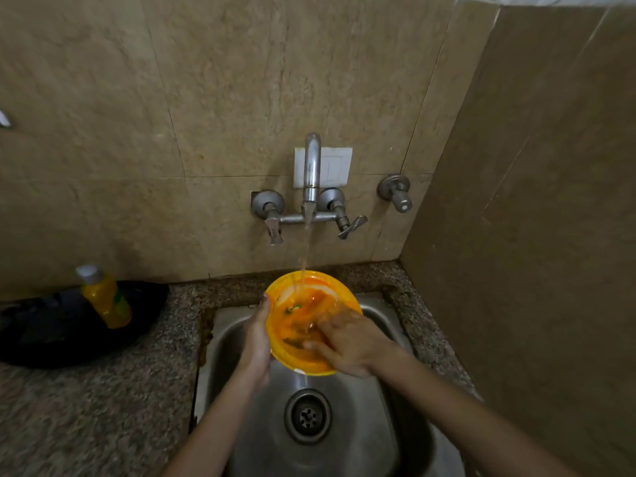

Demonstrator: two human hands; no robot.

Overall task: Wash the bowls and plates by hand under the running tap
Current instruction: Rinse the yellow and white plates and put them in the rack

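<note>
An orange bowl (303,301) with orange residue and green bits inside is held over the steel sink (347,428). Water runs from the wall tap (311,173) onto the bowl's far inner side. My left hand (258,339) grips the bowl's left rim, thumb on the edge. My right hand (347,342) lies over the bowl's right side, its fingers inside rubbing the inner surface. The bowl tilts slightly toward me.
A yellow bottle (105,297) with a grey cap leans on a black pan (69,325) on the speckled granite counter (103,407) at left. The drain (308,415) lies below the bowl. Two tap levers and a separate valve (395,192) stick out of the tiled wall.
</note>
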